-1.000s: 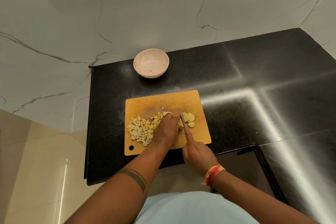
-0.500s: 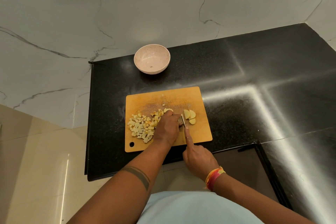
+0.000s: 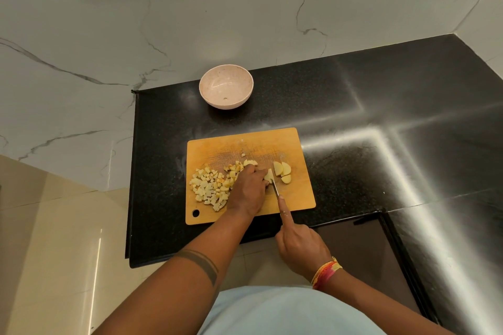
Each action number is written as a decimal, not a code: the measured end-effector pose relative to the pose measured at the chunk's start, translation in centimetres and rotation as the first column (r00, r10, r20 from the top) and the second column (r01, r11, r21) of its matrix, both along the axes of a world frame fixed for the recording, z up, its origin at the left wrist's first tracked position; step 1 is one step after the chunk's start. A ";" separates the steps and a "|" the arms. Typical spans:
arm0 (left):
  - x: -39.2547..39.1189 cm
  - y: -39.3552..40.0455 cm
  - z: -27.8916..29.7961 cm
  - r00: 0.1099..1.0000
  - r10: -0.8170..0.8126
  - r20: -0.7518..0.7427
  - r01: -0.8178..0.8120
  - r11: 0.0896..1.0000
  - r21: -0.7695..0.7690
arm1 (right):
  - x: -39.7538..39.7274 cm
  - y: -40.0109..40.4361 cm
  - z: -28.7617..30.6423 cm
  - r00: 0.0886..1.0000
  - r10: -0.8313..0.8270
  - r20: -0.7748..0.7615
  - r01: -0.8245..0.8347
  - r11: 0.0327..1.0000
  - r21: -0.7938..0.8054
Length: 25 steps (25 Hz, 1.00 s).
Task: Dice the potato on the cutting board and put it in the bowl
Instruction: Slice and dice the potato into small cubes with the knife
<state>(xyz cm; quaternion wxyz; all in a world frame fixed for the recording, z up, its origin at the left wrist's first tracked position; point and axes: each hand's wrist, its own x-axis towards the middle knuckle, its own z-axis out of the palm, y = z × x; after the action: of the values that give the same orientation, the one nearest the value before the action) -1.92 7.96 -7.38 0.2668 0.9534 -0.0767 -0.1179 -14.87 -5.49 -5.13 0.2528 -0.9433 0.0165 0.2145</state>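
Two hands are at work at the near side of the rectangular orange-brown wooden cutting board point(image 3: 246, 144), my landmark for everything else. My right hand point(image 3: 300, 249), nearest me and just off the board's near edge, is curled round the handle of a slim steel knife point(image 3: 275, 188), index finger stretched along its spine. My left hand point(image 3: 249, 190) lies on the board just left of the blade, fingers curled down, pinning a pale yellow potato slice point(image 3: 269, 174) against the wood.

Compared with a second ago, the blade has slid back toward me and a little left, away from the three half-moon potato slices point(image 3: 283, 171) waiting at the board's right; the left hand has kept its hold throughout. I read that as being mid-stroke on the current piece, with those three slices yet to be cut.

Left of my holding hand, a heap of small pale potato cubes point(image 3: 209, 187) covers the board's left middle. Beyond the board's far edge, well apart on the glossy black stone table point(image 3: 381, 117), stands the round pale pink speckled bowl point(image 3: 209, 84), holding only what looks like a tiny scrap. By my judgement dicing is mostly done and the transfer has not begun.
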 end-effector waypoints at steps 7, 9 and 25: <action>0.1 0.1 0.3 1.000 0.003 -0.003 -0.003 1.000 0.008 | 1.8 0.7 0.2 0.997 -0.036 0.068 0.035 0.999 0.016; 0.1 0.3 0.3 1.000 0.014 0.000 -0.014 1.000 0.013 | 2.7 1.1 0.2 0.997 -0.037 0.063 0.037 0.999 0.009; 0.0 -0.6 0.8 0.997 0.082 0.007 -0.082 0.996 0.034 | 0.6 0.3 0.5 0.999 0.028 -0.023 -0.029 0.999 -0.043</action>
<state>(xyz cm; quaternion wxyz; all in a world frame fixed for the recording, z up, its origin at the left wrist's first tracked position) -1.93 7.32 -6.57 0.2546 0.9606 -0.0362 -0.1056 -14.28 -5.23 -4.64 0.2293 -0.9461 0.0105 0.2284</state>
